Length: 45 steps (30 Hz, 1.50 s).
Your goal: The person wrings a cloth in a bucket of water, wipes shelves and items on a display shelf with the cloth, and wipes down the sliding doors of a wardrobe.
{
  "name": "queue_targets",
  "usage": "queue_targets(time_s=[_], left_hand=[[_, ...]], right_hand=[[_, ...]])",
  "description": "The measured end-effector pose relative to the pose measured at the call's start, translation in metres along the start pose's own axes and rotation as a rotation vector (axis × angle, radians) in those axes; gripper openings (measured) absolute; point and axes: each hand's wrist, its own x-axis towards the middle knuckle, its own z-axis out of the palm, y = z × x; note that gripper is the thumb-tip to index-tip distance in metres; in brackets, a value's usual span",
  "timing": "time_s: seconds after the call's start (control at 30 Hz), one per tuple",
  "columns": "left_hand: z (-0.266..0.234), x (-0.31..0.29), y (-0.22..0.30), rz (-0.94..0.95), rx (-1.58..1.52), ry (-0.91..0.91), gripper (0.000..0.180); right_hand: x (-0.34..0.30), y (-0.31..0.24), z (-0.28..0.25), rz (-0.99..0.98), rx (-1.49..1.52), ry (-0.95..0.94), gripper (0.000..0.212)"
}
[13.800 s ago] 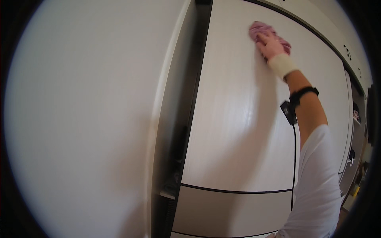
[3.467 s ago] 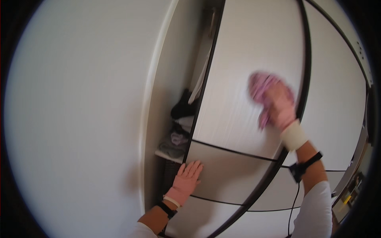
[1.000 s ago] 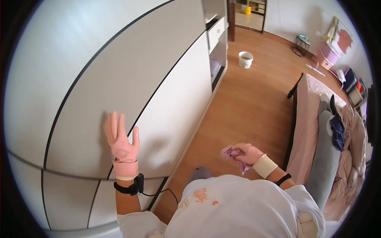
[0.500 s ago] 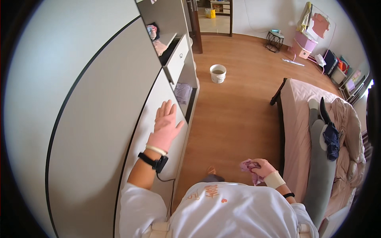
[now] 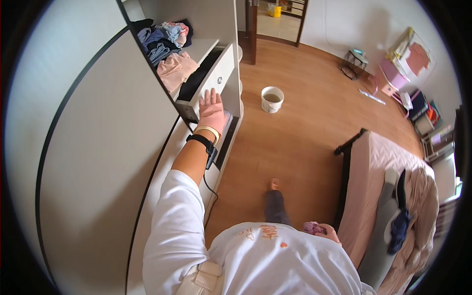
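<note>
My left hand (image 5: 212,114), in a pink glove, is stretched forward with its fingers extended. In the picture it overlaps the lower edge of a pulled-out white drawer (image 5: 222,70); whether it touches the drawer I cannot tell. Low at my right side, my right hand (image 5: 330,232) is closed on a crumpled purple cloth (image 5: 313,227), partly hidden by my shirt. Beside my left arm stands a sliding wardrobe door (image 5: 93,147), pale with dark trim. Folded and heaped clothes (image 5: 169,39) lie on the shelf behind the drawer.
A white bucket (image 5: 272,100) holding cloudy liquid stands on the wooden floor (image 5: 305,108). To the right is a bed (image 5: 366,172) with pink bedding and a long grey cushion (image 5: 381,236). A small side table (image 5: 355,61) stands by the far wall. A dark cable (image 5: 214,192) hangs from my left wrist.
My left hand has moved forward, from the wardrobe door to the drawer. My right hand, still holding the cloth, is lower in view. One leg has stepped forward, and more shelf clothes show.
</note>
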Motion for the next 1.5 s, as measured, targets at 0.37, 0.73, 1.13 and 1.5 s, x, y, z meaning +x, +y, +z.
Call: queue_targets(time_s=[0.37,0.73,1.13,1.5], left_hand=[[0.018,0.092,-0.059,-0.745,-0.371,-0.501,0.090],[0.051,0.095,-0.069,-0.515,0.201,0.324,0.093],[0.003,0.086,-0.052,-0.605,-0.074,0.425,0.069],[-0.137,-0.043,-0.093,0.046,1.070,-0.305,0.038]], right_hand=[[0.254,-0.196,-0.083,-0.177,-0.075,-0.257,0.039],[0.362,-0.286,-0.070,-0.333,-0.260,-0.494,0.041],[0.391,-0.287,-0.041,-0.224,-0.213,-0.765,0.041],[0.432,-0.313,-0.016,-0.264,-0.327,-0.807,0.041]])
